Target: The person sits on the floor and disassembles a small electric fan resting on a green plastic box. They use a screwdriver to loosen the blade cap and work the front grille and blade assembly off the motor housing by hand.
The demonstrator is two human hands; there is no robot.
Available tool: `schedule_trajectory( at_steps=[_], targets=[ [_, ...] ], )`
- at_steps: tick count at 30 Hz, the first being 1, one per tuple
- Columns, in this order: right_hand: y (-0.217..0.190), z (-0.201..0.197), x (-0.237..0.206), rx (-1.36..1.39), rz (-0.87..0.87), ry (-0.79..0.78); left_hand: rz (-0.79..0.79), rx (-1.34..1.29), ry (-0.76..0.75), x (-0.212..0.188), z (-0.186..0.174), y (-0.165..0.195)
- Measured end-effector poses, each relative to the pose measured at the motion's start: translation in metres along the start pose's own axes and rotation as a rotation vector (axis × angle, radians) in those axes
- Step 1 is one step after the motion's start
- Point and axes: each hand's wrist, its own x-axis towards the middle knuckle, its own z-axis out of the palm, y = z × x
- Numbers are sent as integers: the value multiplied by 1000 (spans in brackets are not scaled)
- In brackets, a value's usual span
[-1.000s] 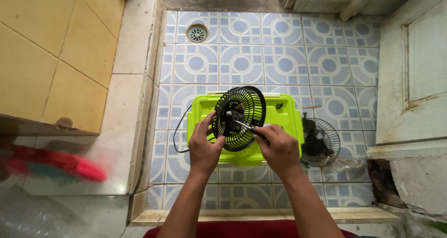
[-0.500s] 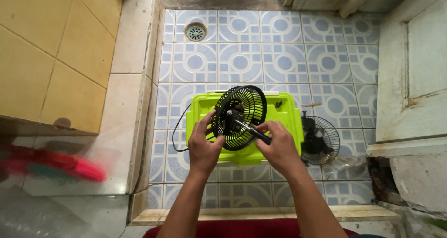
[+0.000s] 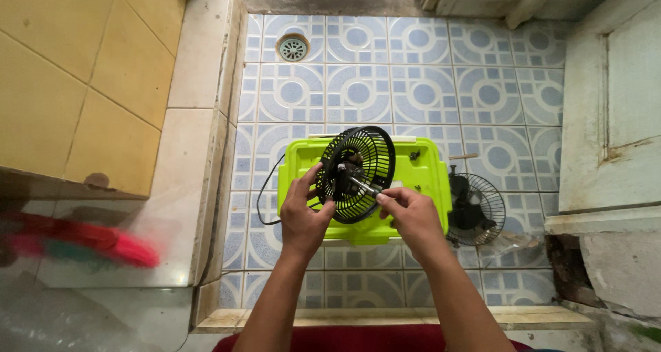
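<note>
We are looking down at our two bare hands over a tiled floor (image 3: 413, 69). Our left hand (image 3: 303, 214) is gripping the black fan grille (image 3: 358, 173) by its round edge, with the fingers (image 3: 310, 180) curled around the rim. The grille is made of thin black bars that are fanning out like a wheel, and it is standing tilted on its side. In its middle we are seeing a dark motor with a shiny metal shaft (image 3: 363, 184) poking out. Our right hand (image 3: 412, 214) is pinching the tip of that shaft, with the thumb and first fingers pressed together on it.

The grille is sitting above a bright green plastic box (image 3: 427, 173) with a smooth flat lid and rounded corners. A thin black cord (image 3: 265, 197) is looping out on the left side of the box. Just to the right of the box, another round black wire grille (image 3: 475, 211) is lying flat on the floor. The floor tiles are showing blue and white circle patterns, and a round metal drain (image 3: 293, 47) is sitting far up near the yellow tiled wall (image 3: 82, 69).
</note>
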Motion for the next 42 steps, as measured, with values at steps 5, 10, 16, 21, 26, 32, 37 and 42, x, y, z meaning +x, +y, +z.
schedule_trajectory(
  at_steps=[5, 10, 16, 21, 26, 32, 37, 42],
  targets=[
    [-2, -5, -7, -494, -595, 113, 8, -22, 20, 1, -1, -2],
    [-6, -4, -11, -635, -876, 250, 1, -10, 17, 1, 0, -2],
    [1, 9, -11, -317, -319, 186, 12, -35, 7, 0, -2, 2],
    [1, 4, -1, 116, 93, 61, 44, -20, -9, -1, -3, 4],
    [-8, 5, -13, -419, -570, 123, 9, -21, 22, -1, 0, 4],
    [-12, 9, -23, -626, -765, 232, 1, -32, 24, 0, 2, 5],
    [-8, 19, -24, -579, -565, 235, -12, -51, 1, -2, -1, 3],
    [-5, 20, -20, -395, -257, 198, -20, -8, -4, -2, -1, 2]
  ],
)
